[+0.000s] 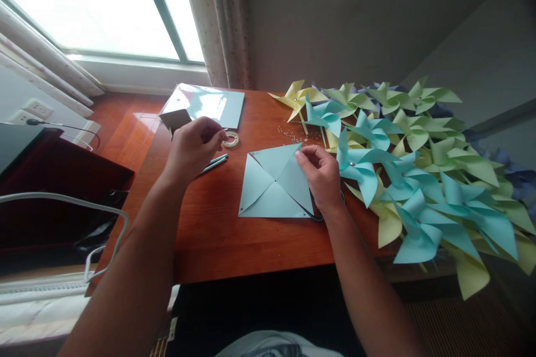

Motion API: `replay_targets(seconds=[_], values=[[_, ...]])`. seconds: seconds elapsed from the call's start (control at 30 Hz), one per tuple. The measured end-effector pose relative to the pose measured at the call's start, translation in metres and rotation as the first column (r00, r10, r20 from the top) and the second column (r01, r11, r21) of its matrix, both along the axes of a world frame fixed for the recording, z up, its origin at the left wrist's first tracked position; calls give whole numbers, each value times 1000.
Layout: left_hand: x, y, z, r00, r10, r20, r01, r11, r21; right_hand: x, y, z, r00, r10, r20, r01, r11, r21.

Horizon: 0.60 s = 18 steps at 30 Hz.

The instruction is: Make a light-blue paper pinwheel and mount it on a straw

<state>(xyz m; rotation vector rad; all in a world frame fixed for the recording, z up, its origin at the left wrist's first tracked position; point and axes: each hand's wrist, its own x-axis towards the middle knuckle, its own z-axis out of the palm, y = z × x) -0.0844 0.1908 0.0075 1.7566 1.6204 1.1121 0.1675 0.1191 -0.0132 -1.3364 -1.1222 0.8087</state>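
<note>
A light blue paper square (pixel 276 201) lies on the table, with cuts running from its corners toward a small centre hole and tiny holes near some corners. My right hand (pixel 321 174) pinches its upper right corner between thumb and finger. To the left, my left hand (pixel 196 146) is raised over the table with its fingertips together; whatever may be in them is too small to make out. Just beyond those fingertips lies a roll of tape (pixel 231 140). Thin light blue sticks (pixel 214 164) rest below the left hand. Part of a thin black object shows under my right wrist.
Finished paper pinwheels (pixel 414 178) in blue, green, yellow and purple crowd the table's right side. Tiny shiny pieces (pixel 295 135) are scattered behind the square. A sheet stack (pixel 228 109) and a brown piece (pixel 175 119) lie at the back left. A white cable (pixel 84 196) loops at left.
</note>
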Motion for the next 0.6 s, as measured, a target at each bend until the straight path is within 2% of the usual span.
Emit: replay_targets(seconds=[0.1, 0.23, 0.43, 0.6], values=[[0, 0, -3, 998, -54, 18, 53, 998, 36, 0, 0, -1, 1000, 9, -6, -9, 1000, 7], [0, -1, -5, 996, -77, 44, 77, 997, 10, -1, -1, -1, 1000, 19, -10, -19, 1000, 7], [1, -2, -6, 986, -122, -116, 124, 992, 14, 0, 0, -2, 999, 14, -29, -13, 1000, 12], [1, -2, -9, 974, -144, -173, 153, 987, 38, 0, 0, -1, 999, 26, -34, -26, 1000, 11]])
